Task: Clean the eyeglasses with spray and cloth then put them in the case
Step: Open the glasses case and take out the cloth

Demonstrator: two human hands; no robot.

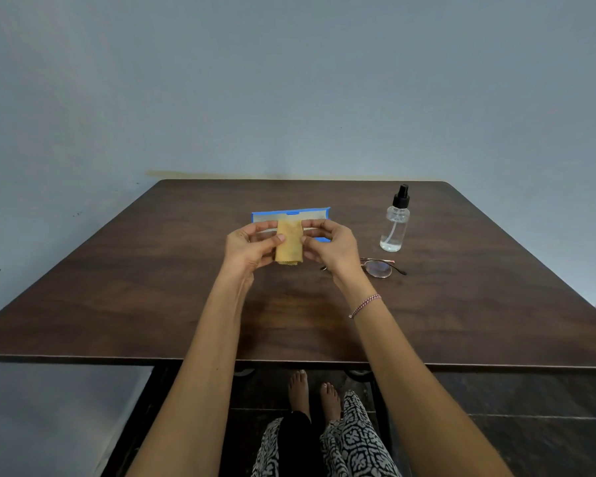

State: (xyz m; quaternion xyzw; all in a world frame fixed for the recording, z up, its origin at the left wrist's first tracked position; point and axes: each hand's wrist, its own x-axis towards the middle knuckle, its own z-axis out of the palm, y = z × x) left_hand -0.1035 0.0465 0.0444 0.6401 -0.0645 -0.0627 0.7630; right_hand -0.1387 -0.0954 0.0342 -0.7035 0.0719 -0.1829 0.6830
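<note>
A folded yellow cloth (pixel 289 242) hangs between both hands above the table's middle. My left hand (pixel 250 246) pinches its left edge and my right hand (pixel 327 244) pinches its right edge. Behind the cloth lies an open blue eyeglass case (pixel 291 213), partly hidden by my hands. The eyeglasses (pixel 379 268) lie on the table just right of my right wrist, which covers their left lens. A clear spray bottle (pixel 395 223) with a black pump stands upright beyond the glasses.
The dark wooden table (pixel 135 287) stands against a pale blue wall (pixel 289 80). Its front edge is near my lap. Below it, my feet and patterned trousers (pixel 351 438) show.
</note>
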